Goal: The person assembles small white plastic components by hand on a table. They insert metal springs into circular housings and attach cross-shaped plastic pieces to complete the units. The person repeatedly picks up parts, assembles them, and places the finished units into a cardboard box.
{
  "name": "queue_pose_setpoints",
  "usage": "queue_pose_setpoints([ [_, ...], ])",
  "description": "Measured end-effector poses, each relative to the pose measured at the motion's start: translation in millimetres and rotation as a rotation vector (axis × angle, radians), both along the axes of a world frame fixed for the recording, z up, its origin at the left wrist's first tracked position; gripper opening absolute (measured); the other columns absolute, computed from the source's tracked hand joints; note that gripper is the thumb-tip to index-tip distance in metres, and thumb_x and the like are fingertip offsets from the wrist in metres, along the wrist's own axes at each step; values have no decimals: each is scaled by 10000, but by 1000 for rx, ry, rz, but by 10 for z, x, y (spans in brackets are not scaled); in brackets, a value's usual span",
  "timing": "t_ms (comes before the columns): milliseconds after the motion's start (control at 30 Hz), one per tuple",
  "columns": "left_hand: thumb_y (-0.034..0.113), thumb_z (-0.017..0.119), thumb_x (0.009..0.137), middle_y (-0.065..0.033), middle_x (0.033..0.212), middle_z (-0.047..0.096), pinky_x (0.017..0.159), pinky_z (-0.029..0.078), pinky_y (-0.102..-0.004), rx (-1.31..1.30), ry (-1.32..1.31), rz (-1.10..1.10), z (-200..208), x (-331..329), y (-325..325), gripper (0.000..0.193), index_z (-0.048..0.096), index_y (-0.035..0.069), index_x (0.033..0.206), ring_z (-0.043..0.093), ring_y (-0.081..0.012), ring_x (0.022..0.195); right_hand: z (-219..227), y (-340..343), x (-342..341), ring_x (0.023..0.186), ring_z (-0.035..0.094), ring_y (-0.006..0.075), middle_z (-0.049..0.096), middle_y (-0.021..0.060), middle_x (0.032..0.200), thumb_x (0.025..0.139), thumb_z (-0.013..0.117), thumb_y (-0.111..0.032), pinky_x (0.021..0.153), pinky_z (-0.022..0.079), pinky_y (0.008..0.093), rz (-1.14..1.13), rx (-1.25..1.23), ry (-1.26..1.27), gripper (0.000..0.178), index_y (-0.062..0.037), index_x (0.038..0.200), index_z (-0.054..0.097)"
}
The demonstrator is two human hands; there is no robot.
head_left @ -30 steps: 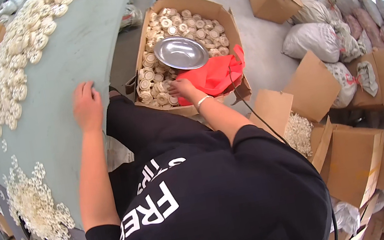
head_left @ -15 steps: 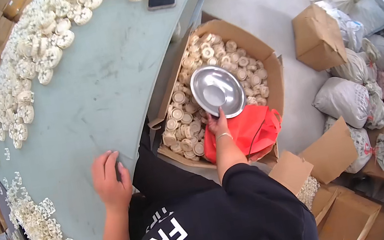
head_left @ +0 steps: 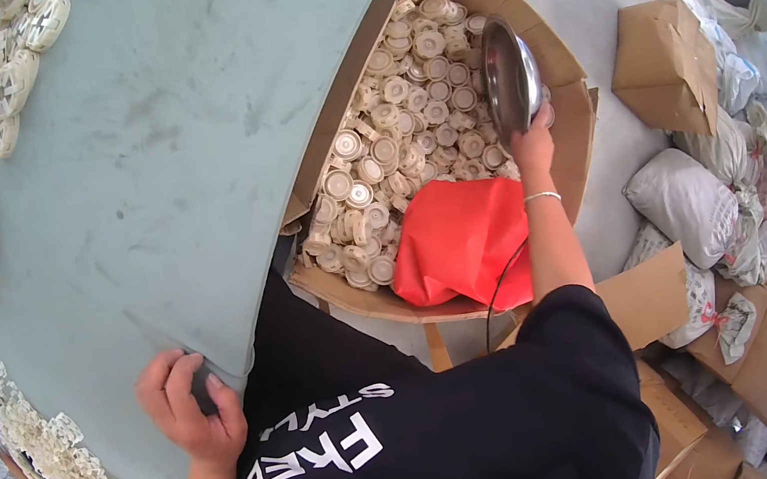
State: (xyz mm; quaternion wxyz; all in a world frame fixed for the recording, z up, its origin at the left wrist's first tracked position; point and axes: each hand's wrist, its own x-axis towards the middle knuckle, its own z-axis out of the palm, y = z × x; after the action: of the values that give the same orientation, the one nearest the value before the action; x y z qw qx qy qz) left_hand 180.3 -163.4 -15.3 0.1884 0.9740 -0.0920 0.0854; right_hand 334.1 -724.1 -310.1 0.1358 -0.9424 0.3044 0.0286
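My right hand point(head_left: 534, 138) grips the rim of a shiny metal bowl point(head_left: 508, 76). The bowl is tipped up on its side above the right part of a large open carton point(head_left: 577, 121). Beneath it, the carton is filled with round cream plastic parts point(head_left: 404, 119). A red bag point(head_left: 459, 237) lies over the parts at the carton's near end, left of my right forearm. At the near corner of the grey-green table point(head_left: 175, 142), my left hand point(head_left: 191, 409) is curled around a small dark object point(head_left: 202, 384), mostly hidden by the fingers.
Round cream parts point(head_left: 8, 84) are heaped along the table's far left side, with a pile of smaller pale pieces point(head_left: 58, 446) nearer me. Right of the carton stand a closed cardboard box point(head_left: 664, 66) and several stuffed sacks point(head_left: 686, 199). Opened cardboard point(head_left: 647, 297) sits beside my right elbow.
My right hand has carried the bowl to the right and turned it from face-up onto its side. My left hand has curled its fingers. With the view shifted, the phone is out of sight.
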Motion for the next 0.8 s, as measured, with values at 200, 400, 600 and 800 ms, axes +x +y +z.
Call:
queue_pose_setpoints([
  [200,23,601,859,-220,1192,579,926,481,-471,-9,38,-1,31,1,4,307,623,-29,1161,563,-373,1081,-140,0,-341,1051,693,531,696,353,1197,848,709,-204,930,555,576,55,120,27,989,-83,1656,152],
  [400,67,648,800,-192,1127,599,858,468,-474,-48,26,29,25,-23,7,289,654,-14,1077,565,-361,996,-304,-357,-339,962,756,380,725,242,1152,924,651,-88,770,659,487,-377,938,-106,514,77,1394,522],
  [600,102,633,795,-177,1118,562,880,446,-477,-14,77,28,-4,-89,40,314,609,13,1095,536,-345,982,-827,320,-795,854,755,342,680,169,1193,946,628,-35,522,681,390,-510,943,-114,390,63,1316,550],
  [800,127,621,797,-142,1048,513,854,432,-448,-15,92,4,10,35,85,252,578,42,1030,511,-310,960,-832,600,-944,949,744,313,646,164,1258,945,637,-41,526,682,365,-698,1085,-189,474,15,1391,485],
])
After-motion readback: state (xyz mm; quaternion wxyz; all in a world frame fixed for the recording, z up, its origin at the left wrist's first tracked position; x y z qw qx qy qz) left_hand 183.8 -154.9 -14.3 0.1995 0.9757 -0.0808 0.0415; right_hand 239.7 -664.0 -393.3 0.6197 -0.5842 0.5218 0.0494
